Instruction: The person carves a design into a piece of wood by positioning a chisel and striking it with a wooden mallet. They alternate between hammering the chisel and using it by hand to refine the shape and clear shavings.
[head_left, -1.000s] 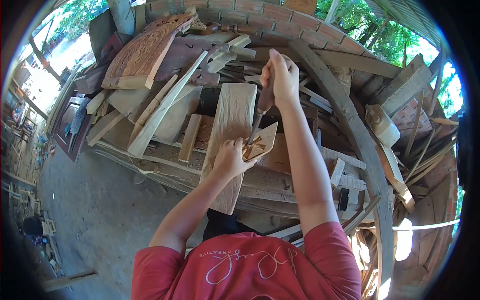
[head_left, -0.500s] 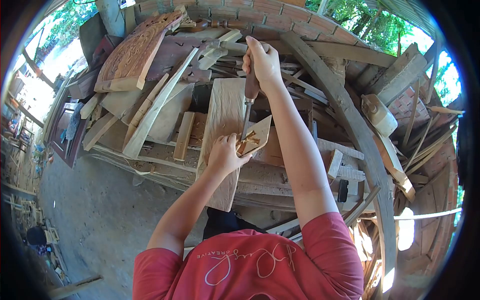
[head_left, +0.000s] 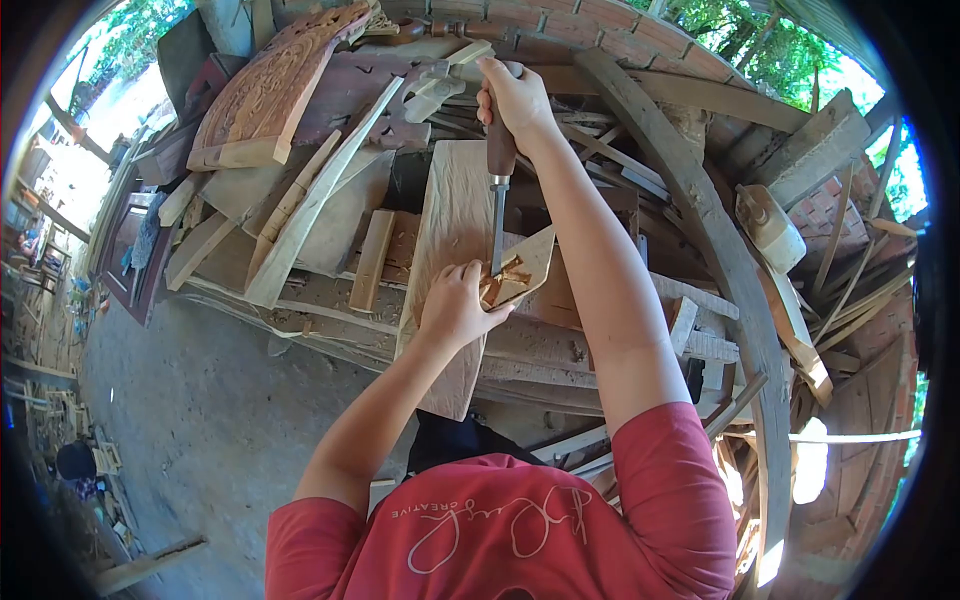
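My right hand (head_left: 518, 97) is closed round the wooden handle of a chisel (head_left: 497, 225). The steel blade points down, its tip among curled shavings (head_left: 510, 280) on a small pale wooden piece (head_left: 535, 268). My left hand (head_left: 455, 310) grips that piece by its near left side, the fingers close to the blade tip. The piece lies tilted over a long thick board (head_left: 460, 190), which slopes toward my body. Part of the piece is hidden behind my left fingers.
A carved wooden panel (head_left: 270, 95) leans at the back left. Loose strips (head_left: 320, 200) and a short block (head_left: 371, 262) lie left of the board. A curved beam (head_left: 690, 220) stands on the right, with a plastic jug (head_left: 770, 230) beyond it. Behind runs a brick wall (head_left: 620, 25).
The chisel stands more upright, its tip shifted slightly right over the wooden piece. My left hand keeps its grip. The whole view has shifted a little.
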